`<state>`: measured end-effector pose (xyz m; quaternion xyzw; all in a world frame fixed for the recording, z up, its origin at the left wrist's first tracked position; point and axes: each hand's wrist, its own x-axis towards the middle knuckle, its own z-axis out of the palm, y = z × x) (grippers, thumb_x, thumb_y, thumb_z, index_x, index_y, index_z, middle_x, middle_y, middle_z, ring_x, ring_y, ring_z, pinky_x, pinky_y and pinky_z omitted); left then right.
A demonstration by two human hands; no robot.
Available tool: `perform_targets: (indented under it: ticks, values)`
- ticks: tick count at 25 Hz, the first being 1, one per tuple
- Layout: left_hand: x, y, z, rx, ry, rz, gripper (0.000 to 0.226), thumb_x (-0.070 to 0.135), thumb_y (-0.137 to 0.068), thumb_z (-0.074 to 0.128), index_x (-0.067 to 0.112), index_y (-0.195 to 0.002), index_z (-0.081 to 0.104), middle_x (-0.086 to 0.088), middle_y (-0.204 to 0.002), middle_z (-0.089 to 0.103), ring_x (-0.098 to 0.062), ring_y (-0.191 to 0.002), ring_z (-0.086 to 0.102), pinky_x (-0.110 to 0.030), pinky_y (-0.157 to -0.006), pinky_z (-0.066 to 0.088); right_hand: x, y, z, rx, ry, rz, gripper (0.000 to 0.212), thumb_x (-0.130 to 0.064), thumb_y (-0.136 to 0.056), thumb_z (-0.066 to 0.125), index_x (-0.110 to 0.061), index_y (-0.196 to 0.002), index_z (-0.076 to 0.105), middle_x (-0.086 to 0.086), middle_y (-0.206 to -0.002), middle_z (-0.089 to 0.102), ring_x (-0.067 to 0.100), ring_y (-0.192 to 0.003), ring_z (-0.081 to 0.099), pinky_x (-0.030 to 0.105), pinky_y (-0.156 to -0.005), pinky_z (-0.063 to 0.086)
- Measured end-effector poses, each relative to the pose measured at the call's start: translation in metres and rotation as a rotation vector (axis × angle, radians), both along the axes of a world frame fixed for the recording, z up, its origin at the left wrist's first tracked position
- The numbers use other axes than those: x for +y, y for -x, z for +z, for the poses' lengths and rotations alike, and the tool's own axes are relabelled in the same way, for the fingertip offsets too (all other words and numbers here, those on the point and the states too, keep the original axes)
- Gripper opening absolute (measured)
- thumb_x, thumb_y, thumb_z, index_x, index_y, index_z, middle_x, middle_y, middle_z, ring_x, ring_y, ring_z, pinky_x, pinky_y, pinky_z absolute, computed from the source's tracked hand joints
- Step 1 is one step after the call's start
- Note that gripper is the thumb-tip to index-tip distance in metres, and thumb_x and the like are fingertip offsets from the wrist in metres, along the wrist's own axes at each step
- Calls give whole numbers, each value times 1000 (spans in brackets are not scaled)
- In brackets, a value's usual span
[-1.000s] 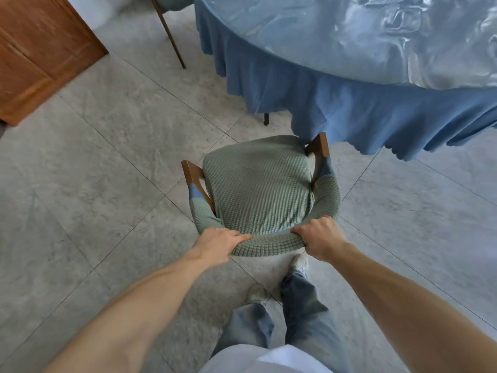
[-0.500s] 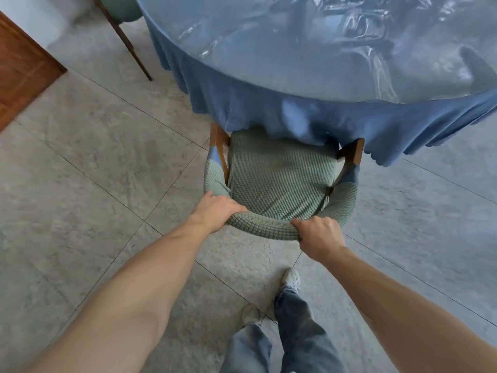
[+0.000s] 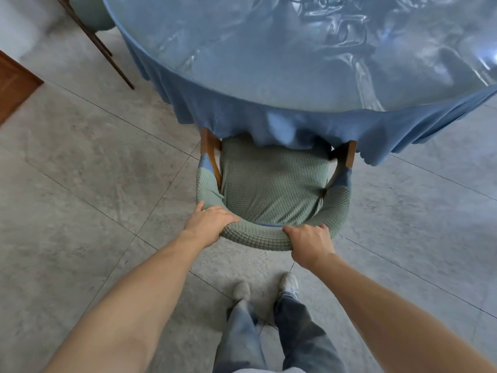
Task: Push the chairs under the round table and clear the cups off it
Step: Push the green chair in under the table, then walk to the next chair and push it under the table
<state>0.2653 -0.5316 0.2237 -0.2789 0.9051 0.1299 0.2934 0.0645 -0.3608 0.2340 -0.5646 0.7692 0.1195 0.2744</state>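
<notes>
A: Our left hand (image 3: 212, 220) and right hand (image 3: 309, 242) both grip the curved back of the green knitted-cover chair (image 3: 271, 192).

B: Beyond our grip, its seat front is under the round blue-clothed table (image 3: 269, 63). Another chair (image 3: 88, 20) remains; we see no cups.

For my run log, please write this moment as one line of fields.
step: pushing chair | left hand: grips chair backrest | right hand: grips backrest | seat front under tablecloth | cups: none visible

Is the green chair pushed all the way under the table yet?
No: only the front of the green chair sits under the blue tablecloth; most of its seat and its backrest remain outside, gripped by both hands.
</notes>
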Motion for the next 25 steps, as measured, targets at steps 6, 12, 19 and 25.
perform_targets:
  ticks: [6,12,19,25]
  values:
    - [6,7,8,-49,-27,35,59,21,-86,63,46,-137,46,10,-137,53,-16,-132,45,-59,-113,24,18,-9,11,-39,55,-131,44,-31,-91,58,-36,-133,49,-10,-130,59,20,-129,48,50,-117,21]
    - [22,53,39,-220,-174,-116,48,51,-75,66,23,-113,56,-3,-116,61,-27,-105,60,-46,-90,51,51,-9,60,-134,64,-287,56,-33,-97,53,-36,-149,33,-15,-155,34,16,-142,36,41,-107,44]
    - [72,143,68,-198,-219,-294,53,55,-75,59,19,-114,63,-5,-120,64,-30,-106,62,-39,-86,52,106,41,73,-152,-135,-566,48,-40,-96,54,-37,-143,43,-1,-140,56,23,-125,54,37,-99,46]
    - [120,261,88,-213,-198,-461,47,42,-91,52,21,-132,59,-4,-136,57,-29,-118,57,-44,-99,48,188,137,76,-151,-160,-773,42,-44,-96,51,-37,-138,49,-1,-137,58,23,-122,57,36,-97,48]
